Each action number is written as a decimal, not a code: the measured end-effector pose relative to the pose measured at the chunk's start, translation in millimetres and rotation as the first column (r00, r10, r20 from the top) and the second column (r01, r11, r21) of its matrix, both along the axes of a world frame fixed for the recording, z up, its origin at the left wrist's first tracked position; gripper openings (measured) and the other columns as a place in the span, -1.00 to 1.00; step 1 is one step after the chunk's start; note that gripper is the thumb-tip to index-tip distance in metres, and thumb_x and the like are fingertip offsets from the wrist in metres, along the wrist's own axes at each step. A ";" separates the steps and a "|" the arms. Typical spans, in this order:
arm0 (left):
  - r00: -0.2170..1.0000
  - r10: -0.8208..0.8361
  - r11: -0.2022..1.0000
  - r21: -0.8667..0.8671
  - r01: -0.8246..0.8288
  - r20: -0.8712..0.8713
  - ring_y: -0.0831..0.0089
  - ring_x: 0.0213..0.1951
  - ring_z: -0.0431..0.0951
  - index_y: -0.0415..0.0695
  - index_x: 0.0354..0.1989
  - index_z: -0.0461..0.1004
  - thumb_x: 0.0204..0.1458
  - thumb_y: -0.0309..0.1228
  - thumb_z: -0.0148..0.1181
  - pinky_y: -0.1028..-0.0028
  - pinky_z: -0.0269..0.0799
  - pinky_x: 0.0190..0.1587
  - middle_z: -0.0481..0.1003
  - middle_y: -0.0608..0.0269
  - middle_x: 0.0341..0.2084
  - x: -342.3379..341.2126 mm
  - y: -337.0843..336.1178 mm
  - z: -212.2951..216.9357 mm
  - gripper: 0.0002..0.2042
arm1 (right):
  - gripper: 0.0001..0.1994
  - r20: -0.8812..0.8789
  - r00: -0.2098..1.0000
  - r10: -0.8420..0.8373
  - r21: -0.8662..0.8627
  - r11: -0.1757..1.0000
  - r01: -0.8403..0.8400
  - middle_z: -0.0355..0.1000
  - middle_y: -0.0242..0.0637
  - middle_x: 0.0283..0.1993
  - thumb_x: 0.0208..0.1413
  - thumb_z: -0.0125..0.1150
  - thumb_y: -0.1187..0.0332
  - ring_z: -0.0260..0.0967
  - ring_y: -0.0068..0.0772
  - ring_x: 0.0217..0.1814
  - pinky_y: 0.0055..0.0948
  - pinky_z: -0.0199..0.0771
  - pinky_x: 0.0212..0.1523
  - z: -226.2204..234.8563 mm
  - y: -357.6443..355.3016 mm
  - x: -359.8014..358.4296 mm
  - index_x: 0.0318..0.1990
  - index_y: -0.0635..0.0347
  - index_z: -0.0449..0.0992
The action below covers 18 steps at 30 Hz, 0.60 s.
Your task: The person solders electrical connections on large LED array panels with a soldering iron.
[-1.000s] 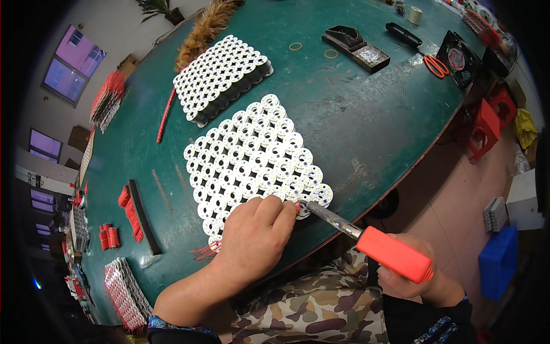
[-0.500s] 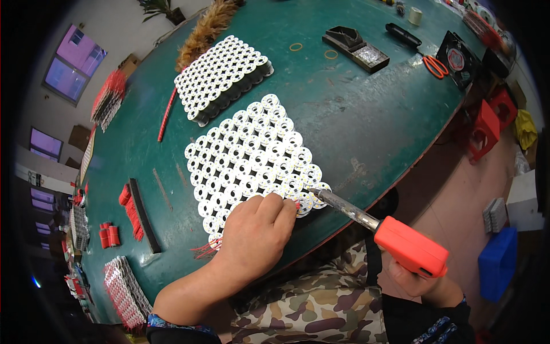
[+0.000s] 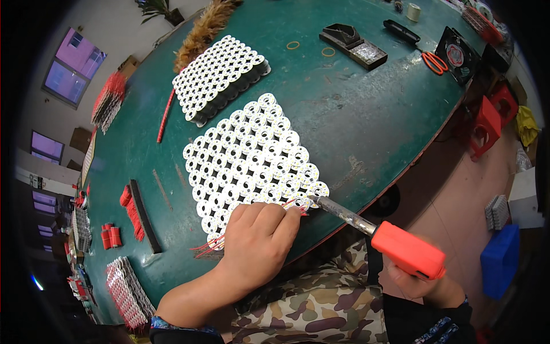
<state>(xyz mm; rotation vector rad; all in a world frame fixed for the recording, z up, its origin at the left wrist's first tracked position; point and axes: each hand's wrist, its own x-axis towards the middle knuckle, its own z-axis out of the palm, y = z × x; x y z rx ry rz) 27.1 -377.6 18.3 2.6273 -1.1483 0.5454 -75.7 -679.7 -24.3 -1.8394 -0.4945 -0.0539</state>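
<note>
A panel of joined round white circuit boards [image 3: 247, 153] with centre holes lies flat on the green table in front of me. My left hand [image 3: 259, 238] is closed over its near edge, pinching thin red wires [image 3: 213, 246]. Their ends stick out on both sides of the fist. In my right hand [image 3: 413, 284] is a red-bodied soldering gun [image 3: 408, 250], gripped from below. Its metal barrel slants up and left, and the tip is at the panel's near right corner, close to the wire ends.
Behind the panel stands a stack of similar white panels [image 3: 220, 71], beside a feather duster [image 3: 200, 34]. Farther right are a dark box [image 3: 366, 54] and orange-handled scissors [image 3: 434, 63]. Red wire bundles [image 3: 134, 217] and a dark bar [image 3: 144, 215] lie at left. Finished-looking wired panels [image 3: 127, 292] stand near left.
My left hand has shifted slightly right and toward me, and more red wire shows along the panel's near edge. The soldering gun has moved a little left and toward me.
</note>
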 end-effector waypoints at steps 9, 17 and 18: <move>0.994 0.000 0.995 0.094 0.010 -0.106 0.35 -0.41 0.44 -0.14 -0.23 0.54 -0.04 -0.45 0.21 0.32 0.28 -0.36 0.36 0.30 -0.47 3.2 -1.9 4.1 -0.82 | -0.48 0.149 0.989 -0.008 -0.135 0.990 0.029 0.58 -0.08 -0.19 -0.05 0.39 0.53 0.62 -0.16 -0.27 -0.35 0.62 -0.24 2.5 4.1 2.4 0.11 0.42 0.37; 0.987 0.012 0.996 0.085 0.001 -0.161 0.30 -0.42 0.46 -0.16 -0.21 0.56 -0.12 -0.51 0.21 0.29 0.33 -0.35 0.39 0.28 -0.48 3.7 -3.7 7.2 -0.76 | -0.41 0.066 0.998 -0.015 -0.025 1.000 0.016 0.56 -0.08 -0.28 -0.12 0.42 0.54 0.55 -0.19 -0.40 -0.35 0.54 -0.38 5.9 7.8 6.6 0.14 0.42 0.38; 0.983 0.027 0.996 0.084 -0.011 -0.180 0.27 -0.42 0.47 -0.15 -0.19 0.58 -0.16 -0.57 0.21 0.27 0.35 -0.35 0.41 0.28 -0.49 3.7 -4.3 8.2 -0.72 | -0.41 0.065 0.998 -0.015 -0.025 1.000 0.016 0.56 -0.08 -0.28 -0.12 0.42 0.54 0.55 -0.19 -0.40 -0.35 0.54 -0.38 6.2 7.3 6.8 0.14 0.42 0.38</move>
